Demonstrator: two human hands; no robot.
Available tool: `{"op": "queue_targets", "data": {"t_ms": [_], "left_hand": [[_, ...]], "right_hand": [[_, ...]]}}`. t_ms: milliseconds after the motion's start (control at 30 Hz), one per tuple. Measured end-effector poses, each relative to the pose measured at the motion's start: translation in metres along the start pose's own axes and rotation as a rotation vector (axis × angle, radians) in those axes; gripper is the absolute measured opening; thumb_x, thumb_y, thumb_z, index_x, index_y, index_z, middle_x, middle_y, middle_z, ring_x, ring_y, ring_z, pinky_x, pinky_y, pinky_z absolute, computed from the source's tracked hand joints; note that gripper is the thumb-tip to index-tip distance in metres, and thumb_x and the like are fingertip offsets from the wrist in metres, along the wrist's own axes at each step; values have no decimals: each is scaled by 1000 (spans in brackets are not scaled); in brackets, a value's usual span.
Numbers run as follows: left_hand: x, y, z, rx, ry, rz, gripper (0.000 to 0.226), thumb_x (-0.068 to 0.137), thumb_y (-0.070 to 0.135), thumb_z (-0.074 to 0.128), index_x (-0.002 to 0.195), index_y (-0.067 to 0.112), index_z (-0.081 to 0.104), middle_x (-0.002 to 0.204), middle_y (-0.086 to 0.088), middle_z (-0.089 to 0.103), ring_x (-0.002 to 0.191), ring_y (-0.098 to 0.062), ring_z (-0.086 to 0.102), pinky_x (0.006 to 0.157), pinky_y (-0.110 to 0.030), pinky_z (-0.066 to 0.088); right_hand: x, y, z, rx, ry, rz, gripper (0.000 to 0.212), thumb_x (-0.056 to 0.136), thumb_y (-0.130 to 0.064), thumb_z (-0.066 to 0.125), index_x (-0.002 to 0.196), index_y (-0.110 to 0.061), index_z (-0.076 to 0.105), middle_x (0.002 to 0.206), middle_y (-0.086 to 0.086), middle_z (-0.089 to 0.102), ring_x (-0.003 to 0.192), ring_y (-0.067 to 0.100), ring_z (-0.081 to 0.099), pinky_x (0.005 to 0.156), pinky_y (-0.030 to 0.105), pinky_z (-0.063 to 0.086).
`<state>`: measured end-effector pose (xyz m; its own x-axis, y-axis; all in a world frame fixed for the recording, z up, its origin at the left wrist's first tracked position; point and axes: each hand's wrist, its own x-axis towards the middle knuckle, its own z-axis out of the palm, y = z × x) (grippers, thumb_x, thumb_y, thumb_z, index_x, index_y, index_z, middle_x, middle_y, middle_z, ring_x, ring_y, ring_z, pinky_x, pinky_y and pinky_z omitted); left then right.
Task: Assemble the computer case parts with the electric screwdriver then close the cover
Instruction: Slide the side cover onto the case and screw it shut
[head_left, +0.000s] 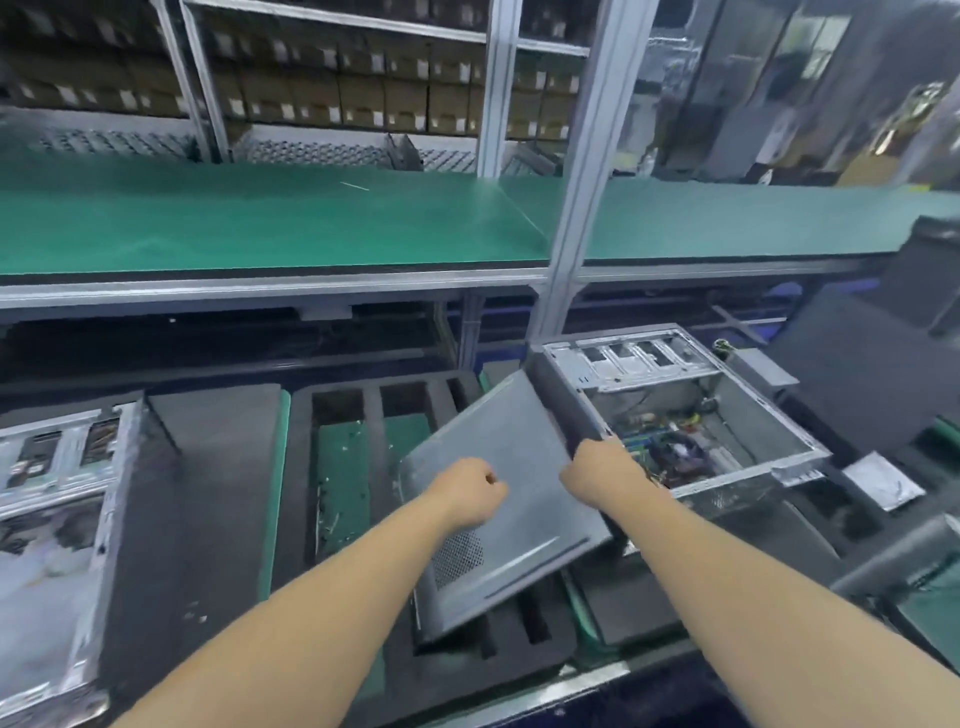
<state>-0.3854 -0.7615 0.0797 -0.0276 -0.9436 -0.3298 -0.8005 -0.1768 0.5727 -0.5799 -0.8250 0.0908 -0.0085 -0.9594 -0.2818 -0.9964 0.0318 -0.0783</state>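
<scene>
The cover (498, 499) hangs tilted just left of the open case (675, 415). The right hand (602, 467) grips its right edge, and the left hand (470, 491) rests curled on its face; its grip I cannot tell. The cover may slip, or its corner may strike the parts inside.

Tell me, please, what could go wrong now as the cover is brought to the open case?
1. The cover is tilted and held only at its edges by the left hand and right hand; it might slip from either grip.
2. Wires and a board lie exposed in the case; the cover's edge could snag them.
3. The foam tray below has slots; a dropped cover might jam there.
</scene>
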Motion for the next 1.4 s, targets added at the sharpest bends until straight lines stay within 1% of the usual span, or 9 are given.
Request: {"op": "queue_targets", "data": {"t_ms": [267, 433, 600, 700, 800, 933, 1100, 1300, 1400], "left_hand": [[27, 21, 19, -136, 85, -127, 43, 103, 43, 45, 67, 21, 39, 62, 3, 45, 58, -19, 43, 55, -31, 31], [29, 40, -12, -662, -4, -328, 58, 98, 70, 39, 117, 18, 57, 118, -5, 66, 108, -26, 65, 88, -43, 56], [20, 32, -69, -658, 108, -475, 50, 91, 57, 61, 117, 14, 59, 101, -14, 66, 88, -33, 68, 77, -45, 60], [13, 6, -89, -560, 240, -498, 41, 94, 38, 62, 115, 4, 58, 87, -15, 62, 78, -33, 65, 65, -39, 59], [-2, -25, -96, -476, 399, -486, 31, 98, 21, 52, 122, 2, 57, 95, -12, 62, 77, -26, 58, 60, -31, 48], [-36, -69, -99, -580, 579, -492, 25, 97, 16, 42, 117, 8, 54, 111, -13, 61, 95, -33, 62, 83, -41, 58], [-95, -110, -124, -932, 838, -444, 17, 97, 20, 44, 109, 17, 54, 104, -11, 66, 89, -30, 69, 68, -41, 61], [-165, -136, -164, -1102, 1366, -368, 13, 96, 26, 46, 105, 21, 54, 96, -3, 66, 78, -22, 63, 67, -36, 55], [-193, -152, -184, -1214, 1560, -401, 9, 96, 24, 44, 104, 22, 46, 90, 1, 57, 73, -21, 53, 64, -31, 42]], "right_hand": [[19, -10, 17, 314, -105, 28, 37, 101, -20, 57, 133, -1, 54, 141, 19, 61, 130, 36, 59, 102, 39, 51], [1, -56, -13, 325, -88, -155, 33, 101, -25, 52, 127, -7, 63, 129, 15, 66, 117, 35, 65, 80, 34, 48], [-22, -102, -28, 502, -341, -425, 74, 90, -38, 61, 156, -24, 30, 140, 9, 57, 94, 29, 69, 52, 33, 56], [-21, -105, -27, 657, -623, -550, 101, 83, -45, 77, 164, -33, 17, 155, -2, 44, 118, 18, 61, 67, 32, 62], [-18, -110, -19, 774, -801, -534, 74, 90, -50, 72, 153, -26, 44, 141, -8, 58, 118, 14, 67, 89, 44, 64], [-10, -131, 9, 752, -631, -377, 34, 102, -42, 59, 128, -19, 60, 113, 3, 71, 93, 19, 72, 80, 46, 65], [-9, -163, 30, 709, -362, -240, 18, 101, -24, 53, 95, -8, 54, 86, 11, 58, 69, 25, 54, 63, 32, 42], [-55, -234, 15, 608, 87, -261, 47, 96, -35, 62, 131, -6, 53, 132, 18, 55, 116, 40, 57, 95, 48, 51], [-96, -275, 12, 903, -28, -234, 67, 94, -45, 69, 141, -7, 41, 137, 14, 52, 112, 38, 59, 91, 52, 54]]}}
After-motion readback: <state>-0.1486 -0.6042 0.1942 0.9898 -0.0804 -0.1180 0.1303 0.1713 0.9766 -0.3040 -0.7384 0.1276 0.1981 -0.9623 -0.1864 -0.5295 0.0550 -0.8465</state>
